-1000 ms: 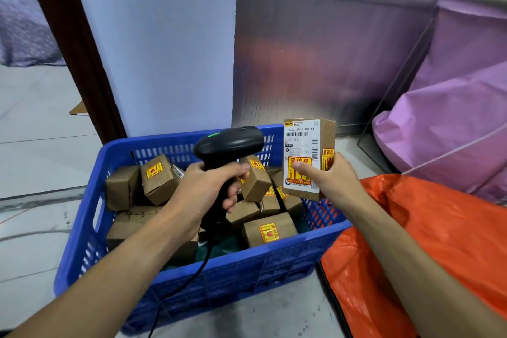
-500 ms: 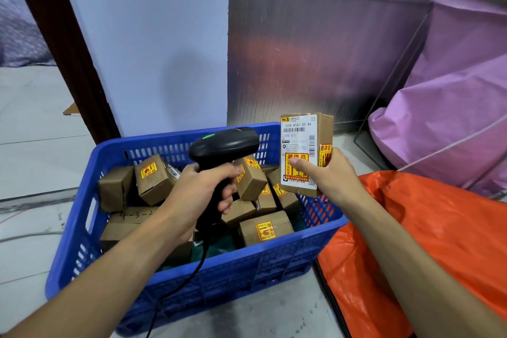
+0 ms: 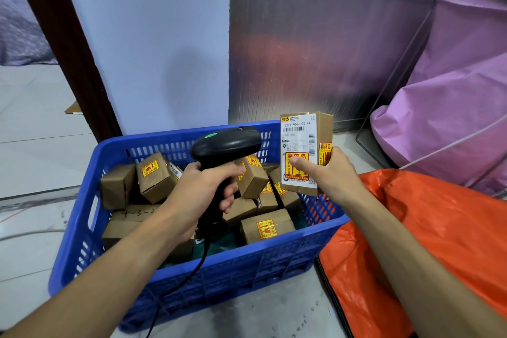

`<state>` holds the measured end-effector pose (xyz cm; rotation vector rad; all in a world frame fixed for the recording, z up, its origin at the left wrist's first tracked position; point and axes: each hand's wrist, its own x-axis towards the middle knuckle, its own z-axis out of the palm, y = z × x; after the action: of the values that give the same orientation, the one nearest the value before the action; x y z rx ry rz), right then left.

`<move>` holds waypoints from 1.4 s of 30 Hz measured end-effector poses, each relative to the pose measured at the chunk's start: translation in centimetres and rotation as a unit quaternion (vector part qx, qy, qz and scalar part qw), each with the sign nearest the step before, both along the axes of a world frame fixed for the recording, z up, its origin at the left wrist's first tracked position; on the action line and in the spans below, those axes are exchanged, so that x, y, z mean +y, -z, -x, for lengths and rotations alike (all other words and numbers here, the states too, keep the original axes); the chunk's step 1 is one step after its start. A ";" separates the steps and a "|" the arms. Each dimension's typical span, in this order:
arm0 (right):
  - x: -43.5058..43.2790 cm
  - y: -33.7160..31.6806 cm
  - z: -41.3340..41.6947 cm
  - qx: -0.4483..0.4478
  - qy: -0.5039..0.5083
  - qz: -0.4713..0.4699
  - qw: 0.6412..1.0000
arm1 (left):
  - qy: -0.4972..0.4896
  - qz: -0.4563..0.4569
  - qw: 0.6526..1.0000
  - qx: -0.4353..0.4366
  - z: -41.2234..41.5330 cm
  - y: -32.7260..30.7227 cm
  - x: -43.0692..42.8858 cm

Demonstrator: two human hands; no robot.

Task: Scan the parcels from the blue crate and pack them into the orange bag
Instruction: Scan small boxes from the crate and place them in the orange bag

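Parcel (image 3: 299, 140) upright in right hand (image 3: 334, 175) grip | left hand (image 3: 203, 192) grips scanner (image 3: 227, 143)

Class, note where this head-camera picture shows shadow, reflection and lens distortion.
Head view: shadow on the wall above the blue crate; the metal panel reflects orange and purple blurs; the wide lens slants the door frame; the parcel label is sharp.
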<state>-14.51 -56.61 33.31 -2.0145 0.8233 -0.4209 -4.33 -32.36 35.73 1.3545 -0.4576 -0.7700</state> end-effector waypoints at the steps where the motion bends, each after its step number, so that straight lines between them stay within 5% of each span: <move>1: 0.0 0.0 0.0 0.000 -0.001 0.001 1.000 | -0.001 0.000 1.000 -0.001 0.0 0.0 0.0; 24: 1.5 -0.2 0.5 0.035 -0.012 0.017 0.999 | -0.034 0.003 0.999 0.011 0.1 -1.0 -1.7; 42: -1.2 -2.6 8.4 0.004 0.031 -0.053 0.998 | 0.066 -0.028 0.997 0.040 2.6 -2.3 -6.9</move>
<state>-22.89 -57.77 35.94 -1.8971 0.8977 -0.3960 -6.92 -39.30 38.06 1.3506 -0.4692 -0.9489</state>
